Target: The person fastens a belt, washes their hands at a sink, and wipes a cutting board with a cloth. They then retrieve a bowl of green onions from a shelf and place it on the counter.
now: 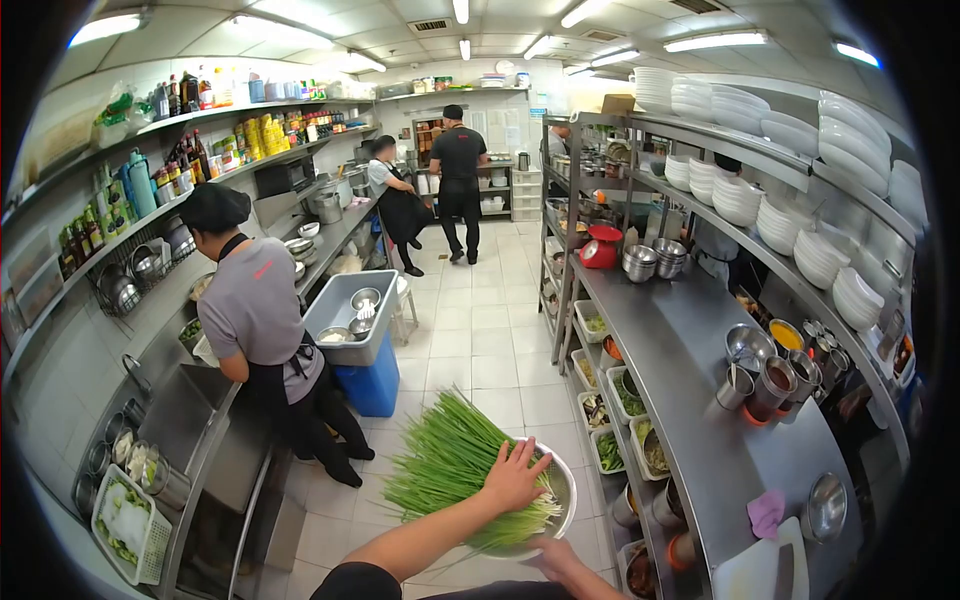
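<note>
A thick bunch of long green chives [450,455] lies across a round pale bowl [565,500], its leafy ends hanging far out over the left rim. The whitish stem ends rest inside the bowl. On top of the stems my left hand [515,478] lies flat with fingers spread. At the bowl's near, lower edge my right hand [556,556] holds the bowl from beneath, its fingers partly hidden. Bowl and chives are held above the tiled floor in front of me.
A steel counter [680,350] with bowls, a red scale [601,247] and a cutting board [765,570] runs along my right. To the left, a person [260,300] works at a sink, beside a grey tub [345,300] on a blue bin [368,385]. Two people stand farther down the aisle.
</note>
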A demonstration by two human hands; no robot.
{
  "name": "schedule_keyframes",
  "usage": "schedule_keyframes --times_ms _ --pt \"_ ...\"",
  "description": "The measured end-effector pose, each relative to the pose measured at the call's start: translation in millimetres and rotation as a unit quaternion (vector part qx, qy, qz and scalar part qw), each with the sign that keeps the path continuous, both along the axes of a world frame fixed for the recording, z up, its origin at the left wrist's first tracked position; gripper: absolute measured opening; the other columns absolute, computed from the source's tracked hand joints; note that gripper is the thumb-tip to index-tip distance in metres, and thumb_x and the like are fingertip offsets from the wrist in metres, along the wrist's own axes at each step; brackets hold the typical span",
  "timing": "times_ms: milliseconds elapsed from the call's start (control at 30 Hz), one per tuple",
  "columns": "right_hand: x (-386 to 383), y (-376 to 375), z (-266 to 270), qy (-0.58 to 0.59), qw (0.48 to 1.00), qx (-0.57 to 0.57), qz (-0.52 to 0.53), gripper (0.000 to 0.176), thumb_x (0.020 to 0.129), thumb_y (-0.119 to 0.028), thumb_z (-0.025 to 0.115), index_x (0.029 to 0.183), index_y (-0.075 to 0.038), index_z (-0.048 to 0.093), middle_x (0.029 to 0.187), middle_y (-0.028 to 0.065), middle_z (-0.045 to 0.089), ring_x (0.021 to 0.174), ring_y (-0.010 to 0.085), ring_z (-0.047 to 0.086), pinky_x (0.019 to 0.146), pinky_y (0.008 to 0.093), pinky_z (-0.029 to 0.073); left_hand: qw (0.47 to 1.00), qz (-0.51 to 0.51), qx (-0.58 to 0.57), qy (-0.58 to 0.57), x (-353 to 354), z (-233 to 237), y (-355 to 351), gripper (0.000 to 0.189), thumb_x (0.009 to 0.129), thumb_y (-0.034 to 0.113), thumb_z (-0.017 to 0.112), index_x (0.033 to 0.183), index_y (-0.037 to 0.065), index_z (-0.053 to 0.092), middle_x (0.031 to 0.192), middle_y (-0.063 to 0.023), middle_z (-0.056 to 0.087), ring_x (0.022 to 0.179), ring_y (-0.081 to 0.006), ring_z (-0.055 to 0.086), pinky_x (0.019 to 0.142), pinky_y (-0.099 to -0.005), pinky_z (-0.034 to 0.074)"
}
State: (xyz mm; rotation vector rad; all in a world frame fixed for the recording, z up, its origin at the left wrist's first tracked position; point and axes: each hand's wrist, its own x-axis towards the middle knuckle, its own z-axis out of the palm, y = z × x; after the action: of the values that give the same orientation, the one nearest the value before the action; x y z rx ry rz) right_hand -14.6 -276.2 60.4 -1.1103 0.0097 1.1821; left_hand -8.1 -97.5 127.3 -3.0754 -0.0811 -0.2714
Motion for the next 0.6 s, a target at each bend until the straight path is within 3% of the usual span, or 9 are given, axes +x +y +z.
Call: schedule_keyframes --times_ms 133,233,300,333,433,533,600 --pt "3 -1 -14 0.021 1.0 -0.013 0.009 0.044 0.08 0.002 0.048 0.123 -0.001 0.041 0.114 0.0131 0.055 0.097 0.0283 0.059 0.078 0.047 0.052 0.994 0.049 0.005 0.097 -3 7 -5 0.073 0.083 0.052 0.05 0.14 0.013 0.026 0.138 -0.0231 0.03 0.127 -0.0336 0.032 0.106 -0.0504 0.017" --pt "-2 -4 -4 0.021 0.999 -0.035 0.02 0.041 0.08 0.001 0.048 0.121 0.0 0.042 0.112 0.0134 0.056 0.096 0.0284 0.059 0.078 0.0459 0.053 0.984 0.089 -0.004 0.156 -3 9 -7 0.077 0.08 0.056 0.051 0.136 0.006 0.034 0.13 -0.0219 0.041 0.12 -0.032 0.039 0.102 -0.0495 0.022" --pt "-5 -5 0 0.021 0.998 -0.049 0.021 0.041 0.08 0.0 0.048 0.12 0.001 0.043 0.112 0.0139 0.056 0.096 0.0287 0.059 0.078 0.0457 0.053 0.969 0.11 0.005 0.223 1 12 -6 0.073 0.077 0.061 0.051 0.123 0.004 0.052 0.122 -0.0189 0.051 0.114 -0.0305 0.044 0.097 -0.0466 0.026" --pt "-4 -6 -3 0.013 0.998 -0.05 0.031 0.041 0.079 -0.001 0.048 0.12 0.001 0.043 0.111 0.0146 0.056 0.095 0.0291 0.059 0.078 0.0456 0.053 0.968 0.107 0.001 0.226 2 14 -5 0.073 0.077 0.061 0.051 0.123 0.004 0.052 0.122 -0.0189 0.051 0.114 -0.0305 0.044 0.097 -0.0466 0.026" --pt "-6 -10 -9 -0.02 0.998 -0.042 0.033 0.044 0.077 -0.002 0.05 0.12 0.003 0.043 0.11 0.0163 0.056 0.094 0.0297 0.06 0.077 0.0426 0.053 0.966 0.107 0.052 0.228 0 11 -5 0.066 0.076 0.066 0.047 0.1 0.008 0.069 0.124 -0.019 0.05 0.114 -0.0327 0.043 0.095 -0.0431 0.028" --pt "-7 -12 1 -0.025 0.996 -0.069 0.047 0.044 0.076 -0.001 0.049 0.119 0.004 0.042 0.11 0.0177 0.055 0.094 0.0296 0.059 0.078 0.0415 0.054 0.976 0.081 0.064 0.191 -2 13 -3 0.069 0.076 0.068 0.045 0.1 0.007 0.068 0.127 -0.0197 0.047 0.117 -0.0294 0.04 0.094 -0.0411 0.028" --pt "-10 -13 14 -0.002 0.997 -0.074 0.023 0.043 0.077 -0.002 0.049 0.119 0.005 0.042 0.11 0.0185 0.055 0.092 0.0301 0.06 0.077 0.0416 0.054 0.977 0.064 0.035 0.199 -4 17 -2 0.069 0.076 0.068 0.046 0.096 0.006 0.069 0.119 -0.0198 0.054 0.108 -0.0293 0.049 0.087 -0.0393 0.037"
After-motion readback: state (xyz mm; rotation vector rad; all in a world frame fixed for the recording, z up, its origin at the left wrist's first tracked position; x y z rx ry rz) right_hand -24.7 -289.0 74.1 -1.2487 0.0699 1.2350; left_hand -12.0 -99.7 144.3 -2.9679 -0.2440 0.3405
